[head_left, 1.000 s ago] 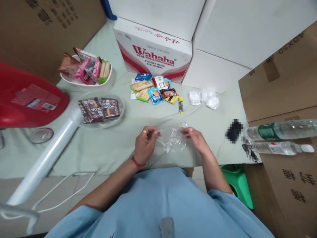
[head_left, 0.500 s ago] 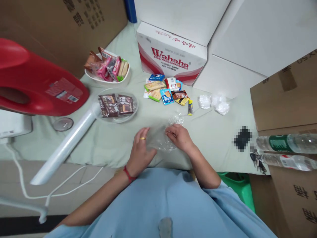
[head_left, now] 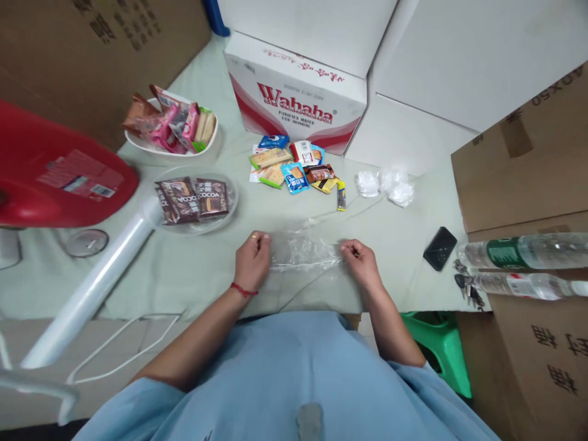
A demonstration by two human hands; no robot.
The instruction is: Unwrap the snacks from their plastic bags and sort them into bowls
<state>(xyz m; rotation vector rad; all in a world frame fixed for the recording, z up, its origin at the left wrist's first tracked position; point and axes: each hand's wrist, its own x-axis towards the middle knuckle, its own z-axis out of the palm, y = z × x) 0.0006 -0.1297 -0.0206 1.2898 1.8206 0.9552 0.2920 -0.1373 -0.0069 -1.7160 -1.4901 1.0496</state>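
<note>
A clear, crinkled sheet of plastic film (head_left: 305, 252), perhaps a cover or bag, stretches between my two hands just above the cloth-covered table. My left hand (head_left: 252, 260) is closed on its left end, thumb against fingers. At the right end, my right hand (head_left: 361, 262) pinches the plastic between thumb and fingertips. Beyond my hands lies a small pile of wrapped snacks (head_left: 294, 174) in blue, yellow, red and brown packets. White crumpled plastic bundles (head_left: 386, 187) rest to the right of that pile.
On the left are a clear tub of cocoa snack packs (head_left: 193, 201), a white bowl of snacks (head_left: 209, 144), a plastic-film roll (head_left: 92, 288) and a red jug (head_left: 64, 171). A Wahaha carton (head_left: 298, 101) stands behind. Rightward lie a phone (head_left: 440, 248), keys (head_left: 467, 291) and bottles (head_left: 560, 250).
My left hand was open and has closed on the plastic film's left end. My right hand has moved right, and the film is now spread between both hands. The camera view has shifted slightly.
</note>
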